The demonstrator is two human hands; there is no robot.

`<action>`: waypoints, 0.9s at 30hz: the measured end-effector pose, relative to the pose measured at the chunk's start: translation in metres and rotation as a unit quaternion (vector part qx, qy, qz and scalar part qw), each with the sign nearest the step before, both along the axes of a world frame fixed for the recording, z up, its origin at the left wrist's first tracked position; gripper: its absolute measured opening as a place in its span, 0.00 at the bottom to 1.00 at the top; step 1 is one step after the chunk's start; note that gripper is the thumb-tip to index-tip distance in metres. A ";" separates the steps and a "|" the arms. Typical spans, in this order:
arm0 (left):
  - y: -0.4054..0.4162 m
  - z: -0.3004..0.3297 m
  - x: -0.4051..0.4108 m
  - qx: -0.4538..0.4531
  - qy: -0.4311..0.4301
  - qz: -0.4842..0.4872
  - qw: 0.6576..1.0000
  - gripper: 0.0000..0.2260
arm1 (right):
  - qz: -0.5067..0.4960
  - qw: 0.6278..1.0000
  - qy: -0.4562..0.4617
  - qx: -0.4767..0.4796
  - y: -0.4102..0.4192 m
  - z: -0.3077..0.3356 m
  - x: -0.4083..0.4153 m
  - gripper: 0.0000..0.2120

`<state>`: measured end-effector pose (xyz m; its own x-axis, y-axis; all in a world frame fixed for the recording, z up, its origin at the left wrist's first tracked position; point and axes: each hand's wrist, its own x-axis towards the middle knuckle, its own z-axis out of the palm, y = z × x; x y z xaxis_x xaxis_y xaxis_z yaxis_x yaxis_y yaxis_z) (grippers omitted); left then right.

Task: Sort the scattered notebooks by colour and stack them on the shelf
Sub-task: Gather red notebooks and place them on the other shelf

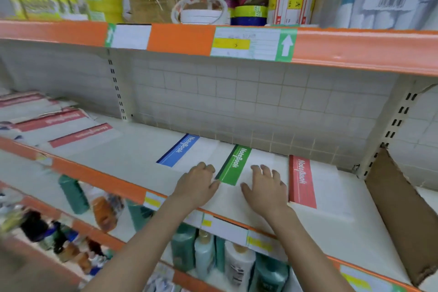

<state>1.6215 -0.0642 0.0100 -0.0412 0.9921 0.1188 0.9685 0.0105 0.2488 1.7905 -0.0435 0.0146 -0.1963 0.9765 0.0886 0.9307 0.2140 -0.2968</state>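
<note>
I find both hands on the middle shelf (132,147), working at the green notebook (251,173), which lies flat between a blue notebook (187,152) on its left and a red notebook (308,185) on its right, the three set side by side along the shelf board. My left hand (196,185) rests at the near left corner of the green one, fingers curled down with the tips at the edge where the blue and green covers meet; I cannot tell whether they pinch anything or merely press. My right hand (265,187) lies palm down on the white cover of the green notebook, fingers spread and nearly straight, holding nothing. I judge the step in hand to be squaring or seating the green pile in its place, with one pile per colour already laid out. Further left on the same shelf, red-banded notebooks (68,130) lie overlapped and askew, well apart from the three piles; I judge these still unsorted. The next move, in my assessment, calls for lifting both hands clear of the green cover, reaching left for one of the loose red-banded books, and carrying it across to the red pile without dragging the blue or green out of line.
</note>
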 end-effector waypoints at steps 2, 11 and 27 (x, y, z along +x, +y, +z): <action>-0.017 0.000 -0.031 0.000 -0.016 0.022 1.000 0.19 | 0.022 1.000 0.013 -0.002 -0.010 -0.001 -0.030 0.27; -0.100 0.002 -0.165 -0.013 -0.025 0.107 0.994 0.18 | 0.139 0.989 0.042 -0.037 -0.065 -0.006 -0.173 0.29; -0.193 -0.018 -0.353 0.006 -0.014 0.262 0.965 0.19 | 0.340 0.939 0.044 -0.032 -0.101 -0.009 -0.383 0.25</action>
